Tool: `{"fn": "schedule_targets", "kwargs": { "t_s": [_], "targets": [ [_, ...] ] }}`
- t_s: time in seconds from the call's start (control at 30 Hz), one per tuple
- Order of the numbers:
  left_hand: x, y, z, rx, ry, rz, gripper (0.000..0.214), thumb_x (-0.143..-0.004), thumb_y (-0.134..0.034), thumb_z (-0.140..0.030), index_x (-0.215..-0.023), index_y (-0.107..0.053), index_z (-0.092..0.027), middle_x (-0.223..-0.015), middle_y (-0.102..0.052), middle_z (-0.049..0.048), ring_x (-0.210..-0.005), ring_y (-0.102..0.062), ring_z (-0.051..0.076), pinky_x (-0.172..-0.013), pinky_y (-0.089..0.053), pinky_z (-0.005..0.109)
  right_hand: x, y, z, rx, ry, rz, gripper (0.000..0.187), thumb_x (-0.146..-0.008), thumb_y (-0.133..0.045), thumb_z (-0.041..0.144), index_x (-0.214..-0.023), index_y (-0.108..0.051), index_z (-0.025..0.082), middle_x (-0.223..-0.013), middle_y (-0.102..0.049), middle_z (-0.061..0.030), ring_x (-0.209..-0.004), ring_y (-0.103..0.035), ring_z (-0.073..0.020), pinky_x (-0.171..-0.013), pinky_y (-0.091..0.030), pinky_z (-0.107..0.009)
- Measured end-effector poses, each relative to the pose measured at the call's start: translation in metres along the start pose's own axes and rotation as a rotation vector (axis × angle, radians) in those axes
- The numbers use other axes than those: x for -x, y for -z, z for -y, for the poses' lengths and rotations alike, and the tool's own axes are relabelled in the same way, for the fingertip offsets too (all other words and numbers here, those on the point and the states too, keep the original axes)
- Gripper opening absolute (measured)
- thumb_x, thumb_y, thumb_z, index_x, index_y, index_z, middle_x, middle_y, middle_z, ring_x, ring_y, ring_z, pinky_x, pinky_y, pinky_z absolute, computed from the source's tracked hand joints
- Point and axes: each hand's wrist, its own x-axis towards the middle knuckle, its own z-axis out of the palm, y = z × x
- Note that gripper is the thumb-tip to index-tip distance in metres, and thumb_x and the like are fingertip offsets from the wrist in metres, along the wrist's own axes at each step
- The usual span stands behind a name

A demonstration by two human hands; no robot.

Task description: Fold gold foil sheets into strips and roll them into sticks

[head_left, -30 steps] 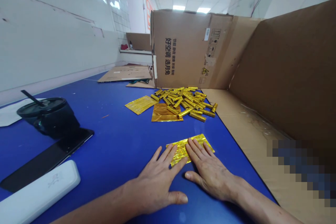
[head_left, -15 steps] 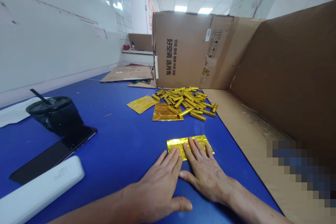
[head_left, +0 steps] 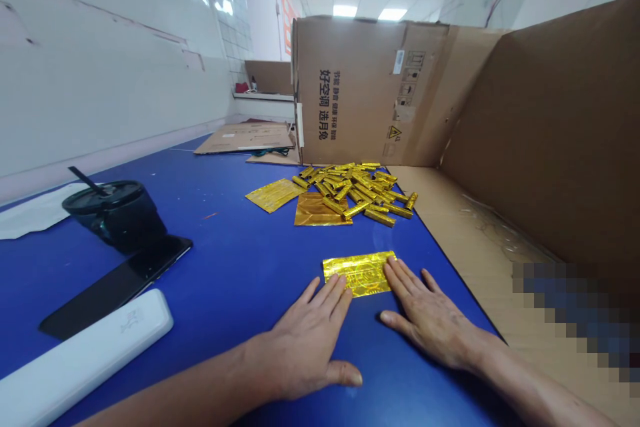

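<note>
A creased sheet of gold foil paper lies flat on the blue table in front of me. My left hand rests with its fingertips on the sheet's near left corner, fingers stretched and thumb out to the side. Over its right end lie the fingertips of my right hand, also flat, with the thumb apart on the table side. Farther off is a pile of small rolled gold foil tubes. Some tubes overlap a flat orange-gold sheet, and another gold foil sheet lies left of it.
On the left stand a dark lidded cup with a straw, a black phone and a long white case. Large cardboard walls close off the back and right. Flat cardboard lies at the far left.
My right hand has slid right, from the middle of the foil sheet to its right end, uncovering its centre. My left hand stays at the left corner. The view has shifted slightly.
</note>
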Motion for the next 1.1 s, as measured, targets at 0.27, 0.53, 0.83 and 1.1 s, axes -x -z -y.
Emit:
{"fn": "schedule_targets", "kwargs": {
  "t_s": [0.27, 0.53, 0.83, 1.1],
  "targets": [
    [0.000, -0.005, 0.003, 0.032, -0.047, -0.064, 0.088, -0.070, -0.024, -0.071, -0.133, -0.014, -0.009, -0.138, -0.006, 0.0178, -0.127, 0.003, 0.024, -0.102, -0.003, 0.042, 0.004, 0.016, 0.021, 0.035, -0.150, -0.087, 0.083, -0.075, -0.026, 0.065, -0.133, -0.019, 0.005, -0.138, -0.014, -0.0176, -0.126, -0.008, -0.0289, -0.099, -0.007, -0.054],
    [-0.001, -0.009, 0.006, 0.031, -0.051, -0.097, 0.090, -0.070, -0.025, -0.071, -0.134, -0.008, -0.009, -0.138, -0.008, 0.0169, -0.127, -0.001, 0.026, -0.101, -0.006, 0.044, -0.009, 0.016, 0.056, -0.201, 0.203, 0.132, 0.072, -0.081, -0.028, 0.055, -0.135, -0.009, 0.011, -0.140, -0.009, -0.0098, -0.127, -0.004, -0.0214, -0.103, -0.008, -0.042],
    [-0.001, 0.003, 0.008, -0.012, -0.047, -0.137, 0.078, -0.073, -0.031, -0.065, -0.127, -0.029, -0.010, -0.133, -0.027, 0.0183, -0.125, -0.019, 0.026, -0.100, -0.011, 0.045, -0.008, 0.001, 0.009, 0.046, -0.058, -0.002, 0.077, -0.078, -0.018, 0.062, -0.133, -0.019, 0.008, -0.138, -0.015, -0.0138, -0.127, -0.010, -0.0249, -0.099, -0.011, -0.053],
    [-0.042, 0.035, 0.026, -0.051, 0.204, -0.283, 0.039, -0.076, -0.045, -0.047, -0.100, -0.055, -0.019, -0.098, -0.057, 0.0081, -0.093, -0.051, 0.023, -0.079, -0.038, 0.035, -0.008, -0.001, 0.014, 0.058, -0.045, -0.035, 0.080, -0.077, -0.016, 0.064, -0.132, -0.019, 0.005, -0.137, -0.016, -0.0165, -0.126, -0.012, -0.0274, -0.097, -0.012, -0.055]
  ]
}}
